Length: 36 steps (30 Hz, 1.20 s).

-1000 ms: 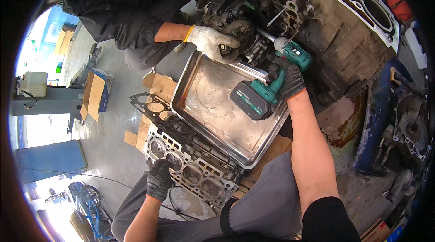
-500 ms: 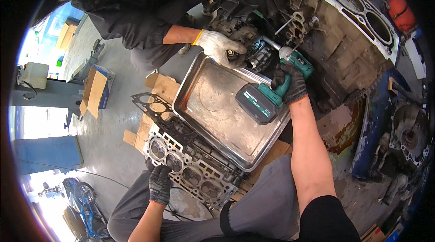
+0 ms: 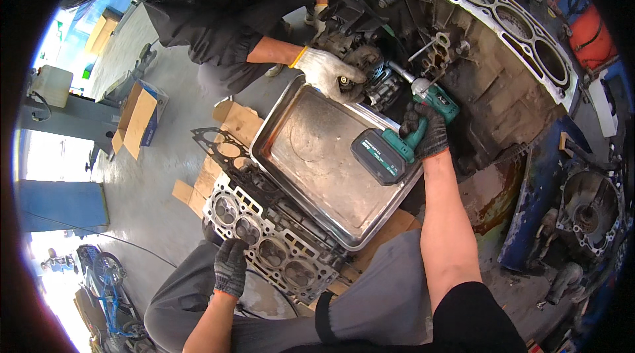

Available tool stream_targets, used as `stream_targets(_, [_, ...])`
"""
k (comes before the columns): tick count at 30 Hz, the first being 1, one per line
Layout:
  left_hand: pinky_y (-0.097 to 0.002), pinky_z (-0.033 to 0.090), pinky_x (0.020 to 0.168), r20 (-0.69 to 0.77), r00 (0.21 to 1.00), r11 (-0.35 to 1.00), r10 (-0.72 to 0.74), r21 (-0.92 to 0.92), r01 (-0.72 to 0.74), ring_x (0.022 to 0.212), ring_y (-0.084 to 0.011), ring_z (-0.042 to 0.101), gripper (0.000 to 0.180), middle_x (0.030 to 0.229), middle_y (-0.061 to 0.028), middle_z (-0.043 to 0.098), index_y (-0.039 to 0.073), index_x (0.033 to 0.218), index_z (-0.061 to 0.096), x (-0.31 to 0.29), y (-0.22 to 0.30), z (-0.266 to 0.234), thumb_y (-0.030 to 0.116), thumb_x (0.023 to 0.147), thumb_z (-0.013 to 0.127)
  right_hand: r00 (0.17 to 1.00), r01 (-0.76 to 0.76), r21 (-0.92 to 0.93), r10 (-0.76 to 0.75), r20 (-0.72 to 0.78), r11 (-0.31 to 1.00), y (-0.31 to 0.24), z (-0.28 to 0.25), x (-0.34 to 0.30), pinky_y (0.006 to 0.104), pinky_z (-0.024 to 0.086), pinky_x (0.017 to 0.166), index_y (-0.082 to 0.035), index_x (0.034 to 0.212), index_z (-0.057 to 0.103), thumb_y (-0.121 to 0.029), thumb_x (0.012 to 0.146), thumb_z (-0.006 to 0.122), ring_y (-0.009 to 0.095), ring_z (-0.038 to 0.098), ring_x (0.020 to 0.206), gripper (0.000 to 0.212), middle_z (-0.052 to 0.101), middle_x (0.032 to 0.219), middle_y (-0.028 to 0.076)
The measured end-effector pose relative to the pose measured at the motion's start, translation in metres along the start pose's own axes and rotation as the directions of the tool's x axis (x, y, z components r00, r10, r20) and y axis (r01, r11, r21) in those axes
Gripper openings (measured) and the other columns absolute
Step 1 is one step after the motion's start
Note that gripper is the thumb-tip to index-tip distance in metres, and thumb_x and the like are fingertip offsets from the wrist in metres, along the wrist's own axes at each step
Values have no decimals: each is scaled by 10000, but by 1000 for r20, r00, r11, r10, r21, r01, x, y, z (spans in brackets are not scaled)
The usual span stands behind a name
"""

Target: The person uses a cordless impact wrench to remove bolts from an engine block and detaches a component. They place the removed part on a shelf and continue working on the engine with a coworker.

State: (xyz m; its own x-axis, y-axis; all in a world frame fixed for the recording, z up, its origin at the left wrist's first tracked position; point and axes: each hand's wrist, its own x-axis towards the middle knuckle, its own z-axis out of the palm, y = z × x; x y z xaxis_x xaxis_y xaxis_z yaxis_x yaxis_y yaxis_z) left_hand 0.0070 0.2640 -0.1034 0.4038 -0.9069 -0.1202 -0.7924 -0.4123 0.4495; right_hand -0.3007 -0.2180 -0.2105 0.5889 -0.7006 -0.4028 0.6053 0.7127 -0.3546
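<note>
My right hand (image 3: pixel 425 129), in a dark knit glove, grips a green cordless impact wrench (image 3: pixel 434 100) with a black battery pack (image 3: pixel 378 156). Its socket extension (image 3: pixel 401 72) points at a dark metal assembly (image 3: pixel 382 88) by the engine block. A co-worker's hand (image 3: pixel 329 74) in a white glove holds that assembly from the left. Whether the socket sits on a fastener is too small to tell. My left hand (image 3: pixel 230 268), gloved alike, rests loosely closed at my knee beside a cylinder head (image 3: pixel 270 240). Nothing shows in its fingers.
A metal drip tray (image 3: pixel 311 154) lies between the cylinder head and the engine block (image 3: pixel 493 82). A head gasket (image 3: pixel 221 144) lies on flattened cardboard (image 3: pixel 231 118). At the right stand a blue panel (image 3: pixel 522 201) and a round housing (image 3: pixel 589 211). An open carton (image 3: pixel 137 118) stands at the left.
The view has shifted slightly. My right hand keeps its grip on the impact wrench, and the co-worker's white-gloved hand stays on the assembly. My left hand remains by the cylinder head.
</note>
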Motion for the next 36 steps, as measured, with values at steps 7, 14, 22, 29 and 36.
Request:
stream_targets(7, [-422, 523, 810, -38, 965, 903, -259, -365, 228, 916, -353, 622, 315, 989, -161, 624, 50, 1007, 655, 0, 7, 2, -62, 731, 551, 1000, 7, -7, -7, 22, 1000, -1, 2, -6, 323, 425, 568, 24, 1098, 590, -173, 854, 639, 143, 450, 555, 317, 478, 655, -11])
stream_targets(14, [-423, 518, 824, -38, 997, 977, -68, -204, 58, 926, -356, 619, 311, 1017, -163, 631, 46, 1034, 666, 5, 16, -5, -49, 762, 549, 999, 18, -71, -21, -31, 997, -1, 5, -17, 321, 413, 564, 81, 1233, 543, -177, 854, 651, 140, 437, 548, 470, 473, 642, -10])
stream_targets(22, [-415, 514, 825, -68, 994, 966, -88, -248, 69, 957, -352, 620, 321, 1030, -172, 629, 39, 1062, 663, 25, 44, -12, -50, 771, 561, 999, 26, -47, -28, -36, 999, 3, 3, -34, 327, 435, 567, 77, 1253, 527, -187, 850, 643, 175, 487, 551, 495, 498, 625, 5])
stream_targets(29, [-406, 529, 913, -155, 960, 962, 233, -107, -250, 1057, -365, 629, 320, 1113, -161, 647, 51, 1103, 672, 90, 94, -10, -24, 797, 613, 999, -9, -145, 3, -40, 989, 15, 3, -75, 347, 440, 542, 66, 1246, 529, -221, 859, 646, 201, 489, 534, 495, 505, 623, 29])
stream_targets(36, [-379, 540, 797, 153, 972, 630, 176, -776, 8, 947, -242, 646, 260, 1053, -104, 645, 58, 1113, 622, 195, 143, 43, -5, 864, 583, 965, -138, -122, 161, 205, 983, 35, 39, -149, 406, 453, 556, 41, 1289, 512, -196, 867, 626, 208, 497, 543, 497, 509, 656, 58])
